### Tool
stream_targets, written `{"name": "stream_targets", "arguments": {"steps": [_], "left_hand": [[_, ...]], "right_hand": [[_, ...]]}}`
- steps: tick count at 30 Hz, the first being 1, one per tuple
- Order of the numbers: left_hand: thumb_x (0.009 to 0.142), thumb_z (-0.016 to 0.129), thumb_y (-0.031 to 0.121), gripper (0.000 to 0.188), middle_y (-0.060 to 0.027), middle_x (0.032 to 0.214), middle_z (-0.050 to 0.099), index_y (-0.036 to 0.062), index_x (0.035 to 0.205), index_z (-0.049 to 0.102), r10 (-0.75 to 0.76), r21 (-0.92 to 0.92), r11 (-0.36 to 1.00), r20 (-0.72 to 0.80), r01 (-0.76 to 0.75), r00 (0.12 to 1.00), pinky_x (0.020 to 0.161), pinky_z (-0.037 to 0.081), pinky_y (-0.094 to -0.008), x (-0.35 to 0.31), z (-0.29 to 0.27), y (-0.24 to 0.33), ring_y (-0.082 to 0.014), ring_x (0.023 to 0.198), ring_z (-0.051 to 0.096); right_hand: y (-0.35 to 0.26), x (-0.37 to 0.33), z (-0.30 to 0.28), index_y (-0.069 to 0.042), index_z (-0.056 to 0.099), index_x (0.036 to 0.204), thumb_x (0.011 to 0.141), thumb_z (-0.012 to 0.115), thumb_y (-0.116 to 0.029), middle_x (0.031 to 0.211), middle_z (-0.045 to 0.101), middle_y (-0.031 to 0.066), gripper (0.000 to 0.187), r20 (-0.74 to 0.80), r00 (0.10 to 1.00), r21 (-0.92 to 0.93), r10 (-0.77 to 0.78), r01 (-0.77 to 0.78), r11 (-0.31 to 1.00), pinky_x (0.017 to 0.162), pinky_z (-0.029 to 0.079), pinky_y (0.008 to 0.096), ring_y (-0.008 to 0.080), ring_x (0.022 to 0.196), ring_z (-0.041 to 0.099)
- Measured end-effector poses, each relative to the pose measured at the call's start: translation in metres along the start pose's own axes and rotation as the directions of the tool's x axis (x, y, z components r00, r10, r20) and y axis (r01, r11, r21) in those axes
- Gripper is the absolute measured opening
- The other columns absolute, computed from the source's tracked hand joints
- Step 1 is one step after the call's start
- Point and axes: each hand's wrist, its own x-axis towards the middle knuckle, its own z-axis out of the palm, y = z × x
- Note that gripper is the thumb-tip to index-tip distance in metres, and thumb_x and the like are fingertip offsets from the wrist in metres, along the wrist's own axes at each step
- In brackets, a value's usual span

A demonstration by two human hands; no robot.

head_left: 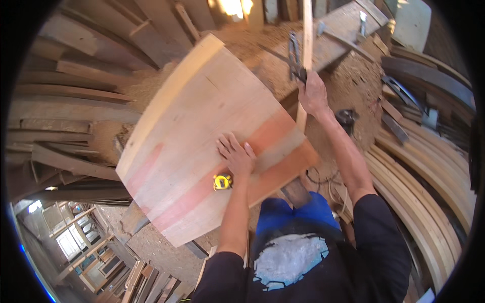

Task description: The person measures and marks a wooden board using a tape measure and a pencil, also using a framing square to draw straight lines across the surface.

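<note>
A broad wooden panel (197,116), pale with reddish bands, lies tilted in front of me. My left hand (236,155) rests flat on it with the fingers spread. Beside that wrist, a yellow and black tape measure (222,182) sits on the panel. Beyond the panel's right edge, my right hand (314,95) is closed at the dark end of a grey metal tool (293,53) with two long arms, which looks like pincers. A narrow wooden strip (307,35) runs past the same hand; I cannot tell whether the fingers touch it.
A sawdust-covered bench (341,28) stands at the far right. Curved planks (424,202) are stacked on the right, and more boards (76,108) crowd the left. Dark cord loops (323,177) lie near my legs. Wood offcuts (149,283) lie at the lower left.
</note>
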Motion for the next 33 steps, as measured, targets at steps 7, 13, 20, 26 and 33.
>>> {"name": "stream_targets", "arguments": {"steps": [7, 13, 20, 26, 33], "left_hand": [[0.099, 0.055, 0.032, 0.071, -0.0318, 0.165, 0.025, -0.0004, 0.158, 0.03, -0.008, 0.007, 1.0, 0.017, 0.008, 1.0, 0.122, 0.017, -0.0657, -0.001, 0.006, -0.005, -0.0532, 0.152, 0.02], [0.098, 0.058, 0.032, 0.078, -0.0316, 0.167, 0.019, -0.0005, 0.161, 0.024, 0.194, -0.083, 0.979, 0.109, -0.185, 0.975, 0.124, 0.012, -0.0659, -0.023, -0.005, -0.029, -0.0529, 0.155, 0.014], [0.087, 0.072, 0.048, 0.103, -0.034, 0.168, 0.014, -0.0035, 0.161, 0.022, 0.52, -0.47, 0.8, 0.23, -0.374, 0.822, 0.124, 0.009, -0.0673, -0.114, -0.058, -0.036, -0.0532, 0.156, 0.008], [0.075, 0.082, 0.052, 0.115, -0.0341, 0.169, 0.007, 0.0104, 0.164, 0.022, 0.572, -0.355, 0.82, 0.517, -0.449, 0.637, 0.118, 0.004, -0.0759, -0.124, -0.077, -0.003, -0.0508, 0.158, 0.005], [0.07, 0.082, 0.041, 0.099, -0.0316, 0.169, 0.017, 0.0256, 0.159, 0.042, 0.651, -0.395, 0.751, 0.309, -0.529, 0.693, 0.118, 0.007, -0.0764, -0.123, -0.042, -0.008, -0.0497, 0.158, 0.009]], "right_hand": [[-0.02, -0.143, -0.043, -0.001, 0.064, 0.107, 0.103, 0.061, -0.021, 0.086, 0.058, 0.0011, 0.021, -0.127, 0.962, 0.608, 0.241, -0.116, 0.785, 0.071, 0.048, 0.0344, 0.0113, 0.08, 0.053], [-0.031, -0.287, -0.019, 0.0, 0.064, 0.104, 0.098, 0.063, -0.017, 0.09, 0.059, -0.0025, 0.017, 0.376, 0.848, 0.69, 0.374, -0.525, 0.498, 0.078, 0.049, 0.0308, 0.0105, 0.085, 0.054], [-0.039, -0.375, 0.036, 0.001, 0.065, 0.1, 0.096, 0.065, -0.018, 0.08, 0.059, 0.0011, 0.019, 0.65, 0.665, 0.536, 0.368, -0.744, 0.398, 0.071, 0.048, 0.0358, 0.0142, 0.077, 0.055], [-0.047, -0.367, 0.062, 0.003, 0.067, 0.102, 0.098, 0.065, -0.014, 0.079, 0.058, 0.0005, 0.017, 0.553, 0.674, 0.422, 0.49, -0.733, 0.533, 0.069, 0.046, 0.0341, 0.011, 0.076, 0.052], [-0.053, -0.374, 0.078, 0.001, 0.069, 0.101, 0.096, 0.066, -0.007, 0.087, 0.065, 0.0002, 0.011, 0.506, 0.682, 0.708, 0.528, -0.678, 0.197, 0.072, 0.049, 0.0304, 0.0104, 0.081, 0.058]]}}
